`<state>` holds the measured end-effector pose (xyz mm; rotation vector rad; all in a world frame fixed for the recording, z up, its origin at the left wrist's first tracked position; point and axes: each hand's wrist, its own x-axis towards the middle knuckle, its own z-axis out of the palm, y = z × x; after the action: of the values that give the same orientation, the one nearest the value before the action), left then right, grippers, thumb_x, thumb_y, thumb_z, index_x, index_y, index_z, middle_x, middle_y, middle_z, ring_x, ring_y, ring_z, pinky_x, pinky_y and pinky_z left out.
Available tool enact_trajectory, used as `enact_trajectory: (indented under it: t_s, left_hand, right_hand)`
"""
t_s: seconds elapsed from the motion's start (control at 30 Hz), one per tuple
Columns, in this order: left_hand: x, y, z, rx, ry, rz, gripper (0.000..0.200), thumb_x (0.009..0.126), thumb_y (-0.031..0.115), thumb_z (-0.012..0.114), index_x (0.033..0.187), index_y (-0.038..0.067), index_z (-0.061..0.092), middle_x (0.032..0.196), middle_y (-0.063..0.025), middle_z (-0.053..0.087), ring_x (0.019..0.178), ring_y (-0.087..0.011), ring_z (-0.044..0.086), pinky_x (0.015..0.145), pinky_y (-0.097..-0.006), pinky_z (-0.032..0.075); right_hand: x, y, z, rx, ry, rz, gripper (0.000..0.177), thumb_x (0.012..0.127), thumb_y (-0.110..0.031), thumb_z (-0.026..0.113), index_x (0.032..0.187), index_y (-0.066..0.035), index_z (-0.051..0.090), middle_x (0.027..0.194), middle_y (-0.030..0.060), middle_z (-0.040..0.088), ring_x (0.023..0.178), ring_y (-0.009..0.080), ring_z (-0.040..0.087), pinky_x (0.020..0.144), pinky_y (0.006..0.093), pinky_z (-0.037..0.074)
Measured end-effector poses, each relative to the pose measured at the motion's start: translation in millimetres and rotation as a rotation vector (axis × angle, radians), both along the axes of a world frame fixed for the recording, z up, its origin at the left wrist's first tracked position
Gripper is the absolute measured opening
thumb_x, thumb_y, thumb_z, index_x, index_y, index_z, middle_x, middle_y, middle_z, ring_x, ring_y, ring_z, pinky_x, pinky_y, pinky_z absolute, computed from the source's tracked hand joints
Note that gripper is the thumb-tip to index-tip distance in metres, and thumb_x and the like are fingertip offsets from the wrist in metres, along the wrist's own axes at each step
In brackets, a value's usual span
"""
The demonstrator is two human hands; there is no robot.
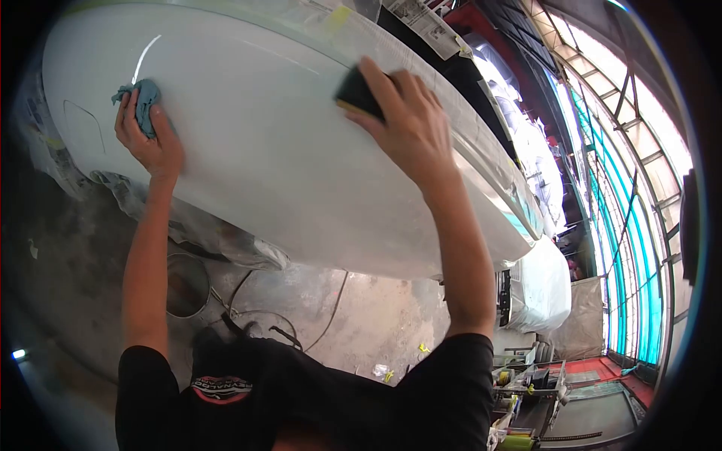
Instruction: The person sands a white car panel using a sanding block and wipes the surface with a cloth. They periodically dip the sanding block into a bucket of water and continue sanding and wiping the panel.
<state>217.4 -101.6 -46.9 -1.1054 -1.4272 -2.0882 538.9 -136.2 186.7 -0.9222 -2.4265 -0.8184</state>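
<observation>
A white, glossy car body panel (256, 128) spans the upper part of the head view. At its left end my left hand (150, 139) is closed round a crumpled blue-green cloth (147, 101) against the panel. Farther right, near the panel's upper edge, my right hand (410, 120) grips a dark block (359, 94) with a thin yellowish edge at its underside. The block lies against the panel, and my fingers bend over its top. Translucent plastic sheeting (481, 150) with tape runs along the panel's upper right border.
A round bucket (188, 286) stands on the floor below the panel, with hoses beside it. At the right is a white covered object (541, 289). Tools and frames crowd the lower right. Plastic sheeting hangs at the panel's lower left edge.
</observation>
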Motion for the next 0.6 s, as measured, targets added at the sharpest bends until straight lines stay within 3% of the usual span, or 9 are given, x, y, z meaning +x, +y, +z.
enact_trajectory:
  t_s: [0.13,0.23,0.33,0.43,0.53,0.6]
  left_hand:
    - [-2,2,-3,-0.014,-0.001,0.025,0.045,0.103,0.025,0.062,0.141,0.0,0.057,0.149,-0.0204,0.046,0.138,-0.0355,0.042,0.112,-0.047,0.043]
    - [2,2,0,-0.004,-0.015,0.038,0.045,0.104,0.027,0.062,0.14,0.001,0.057,0.147,-0.0203,0.048,0.138,-0.0354,0.042,0.112,-0.0467,0.043]
    - [2,4,-1,0.027,-0.003,0.054,0.046,0.104,0.028,0.062,0.14,0.0,0.057,0.146,-0.0202,0.051,0.138,-0.0355,0.042,0.112,-0.0476,0.042]
    - [0,3,-1,0.019,0.009,0.046,0.046,0.103,0.028,0.062,0.14,0.001,0.058,0.146,-0.0199,0.052,0.137,-0.0364,0.043,0.113,-0.0489,0.04]
    - [-5,4,-5,-0.009,0.037,0.083,0.045,0.102,0.027,0.062,0.14,0.003,0.059,0.145,-0.0198,0.053,0.136,-0.0376,0.045,0.114,-0.0504,0.038]
    - [-3,0,-2,-0.003,0.028,0.088,0.044,0.102,0.025,0.063,0.14,0.004,0.059,0.146,-0.0193,0.053,0.137,-0.0379,0.045,0.114,-0.0501,0.037]
  right_hand:
    - [123,-29,-4,-0.013,0.033,-0.076,0.074,0.075,-0.032,0.089,0.141,-0.013,0.061,0.102,0.0085,0.063,0.095,0.0279,0.067,0.083,0.0431,0.055]
    - [125,-34,1,0.038,-0.032,-0.108,0.075,0.074,-0.03,0.09,0.141,-0.013,0.061,0.103,0.0077,0.064,0.094,0.0281,0.067,0.083,0.0432,0.056]
    - [26,2,-9,0.06,-0.027,0.032,0.071,0.077,-0.034,0.087,0.139,-0.013,0.06,0.097,0.0059,0.06,0.091,0.0263,0.065,0.079,0.0426,0.053]
    - [-78,23,-11,0.097,-0.006,0.037,0.065,0.082,-0.04,0.083,0.135,-0.013,0.058,0.1,0.0098,0.062,0.096,0.0285,0.065,0.077,0.0431,0.052]
    - [-66,24,-10,0.075,0.011,0.097,0.066,0.08,-0.039,0.084,0.136,-0.012,0.059,0.101,0.0097,0.062,0.094,0.0297,0.065,0.078,0.0434,0.053]
    - [-13,12,-7,-0.001,0.029,0.023,0.071,0.076,-0.034,0.088,0.139,-0.013,0.061,0.101,0.0094,0.063,0.091,0.0304,0.065,0.078,0.0445,0.055]
